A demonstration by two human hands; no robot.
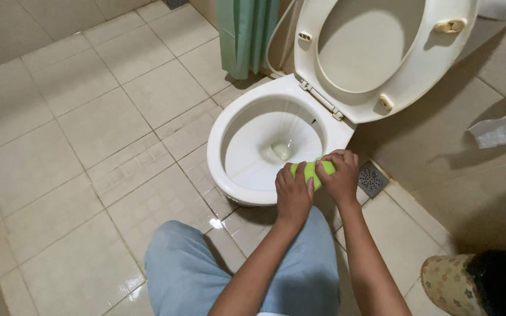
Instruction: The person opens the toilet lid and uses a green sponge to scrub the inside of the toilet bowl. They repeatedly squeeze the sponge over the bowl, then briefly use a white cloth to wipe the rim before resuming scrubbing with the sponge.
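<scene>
Green sponge (310, 171), pinched between both hands just above the near right edge of the toilet bowl (221, 134). Left hand (293, 196) closed over the sponge's left end, fingers curled on top. Right hand (339, 175) wrapped round the other end, knuckles up, covering most of it, so only a short green strip shows between the two. Cannot tell whether the sponge touches the rim or hangs just clear of it.

Seat and lid (417, 76) tipped up against the back. Bowl open, white, with a little water at the bottom. Kneeling or crouching close in front, one knee in light blue jeans (177, 275) on the tiled floor (89, 146), a small wet glint (216, 223) just beside the base of the bowl. Square floor drain (372, 178) right next to the right hand. Green curtain (247, 35) and a pale hose (276, 35) behind the bowl, a crumpled clear wrapper (502, 130) well off to the right, something flower-patterned (449, 281) at the lower right corner, too cut off to name.

Judged as a readying step: sponge gripped or squeezed two-handed at the rim, not yet spread flat on any surface. Whatever follows calls for a firm hold over the open bowl, one hand freed for steadying, and balance kept on wet tile.
</scene>
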